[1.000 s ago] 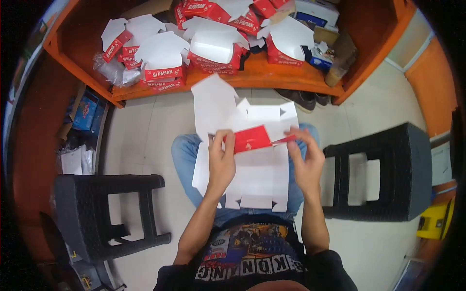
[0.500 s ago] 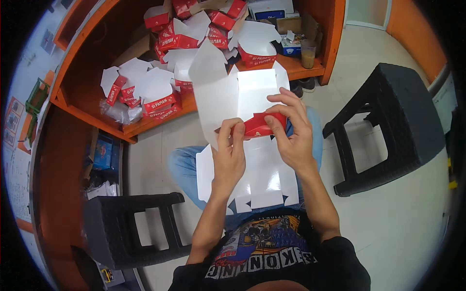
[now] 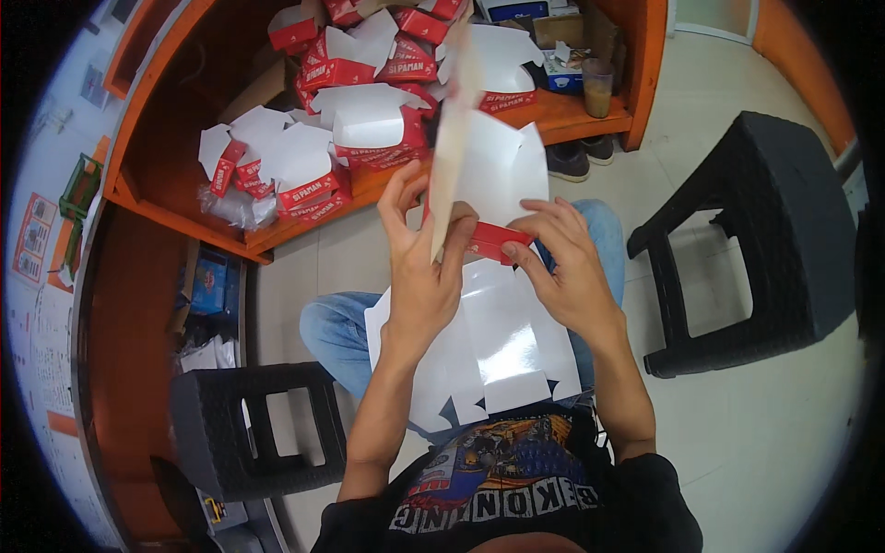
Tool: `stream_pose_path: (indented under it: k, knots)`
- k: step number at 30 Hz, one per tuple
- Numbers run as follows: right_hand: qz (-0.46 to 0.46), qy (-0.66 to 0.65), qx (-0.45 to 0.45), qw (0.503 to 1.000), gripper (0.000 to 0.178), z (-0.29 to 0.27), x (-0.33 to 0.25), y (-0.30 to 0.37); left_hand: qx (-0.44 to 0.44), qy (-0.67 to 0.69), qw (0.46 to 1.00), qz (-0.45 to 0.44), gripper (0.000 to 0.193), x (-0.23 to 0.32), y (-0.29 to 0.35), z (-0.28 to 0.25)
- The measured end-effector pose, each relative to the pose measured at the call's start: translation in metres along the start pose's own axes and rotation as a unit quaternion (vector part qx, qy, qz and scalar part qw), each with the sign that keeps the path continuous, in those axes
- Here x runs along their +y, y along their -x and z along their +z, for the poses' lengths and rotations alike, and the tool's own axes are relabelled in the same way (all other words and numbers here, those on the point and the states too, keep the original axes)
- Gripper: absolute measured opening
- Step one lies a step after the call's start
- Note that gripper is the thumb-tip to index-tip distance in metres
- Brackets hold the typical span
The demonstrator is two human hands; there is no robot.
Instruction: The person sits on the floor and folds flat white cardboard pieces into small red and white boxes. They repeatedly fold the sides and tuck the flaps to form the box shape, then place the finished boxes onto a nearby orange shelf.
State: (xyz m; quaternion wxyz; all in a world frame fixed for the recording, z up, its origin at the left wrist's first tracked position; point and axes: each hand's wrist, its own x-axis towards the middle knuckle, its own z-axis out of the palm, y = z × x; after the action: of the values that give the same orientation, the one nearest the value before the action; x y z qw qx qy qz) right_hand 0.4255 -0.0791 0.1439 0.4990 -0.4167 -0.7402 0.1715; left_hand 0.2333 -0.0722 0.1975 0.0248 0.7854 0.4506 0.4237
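Lid (image 3: 452,138) now swung upright on half-folded box (image 3: 502,161), left hand (image 3: 422,276) closed on its corner, right hand (image 3: 564,267) pinching its red wall (image 3: 498,242) — open boxes (image 3: 380,131), cup (image 3: 597,76) of brown drink (image 3: 597,103) on shelf (image 3: 590,128)

- The view comes from the left one of two cameras, worn on the head.
- It faces downward and a little forward, over the shirt (image 3: 498,470), to the left hand (image 3: 424,276) and the right hand (image 3: 570,276), which are quite near.
- Farther off, at the top, is the shelf (image 3: 648,78).
- The lens is very wide: straight edges are bending.
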Motion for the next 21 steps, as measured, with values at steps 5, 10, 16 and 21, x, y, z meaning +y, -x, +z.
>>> stream_pose_path:
  k: [5,10,16,21]
  knots:
    - [0.049,-0.195,0.099,0.975,0.014,0.016,0.002,-0.004,0.005,-0.047,0.991,0.125,0.063,-0.006,-0.003,0.012]
    - [0.169,-0.486,0.13,0.848,0.015,0.032,-0.002,-0.006,-0.04,0.155,0.986,0.044,0.143,-0.056,0.032,0.055]
    - [0.198,-0.576,0.029,0.793,0.016,0.046,-0.006,-0.016,-0.089,0.189,0.956,-0.206,0.103,-0.133,0.09,0.136]
    - [0.189,-0.579,-0.046,0.792,0.035,0.02,-0.009,-0.052,0.03,0.223,0.934,-0.276,0.072,-0.12,0.063,0.142]
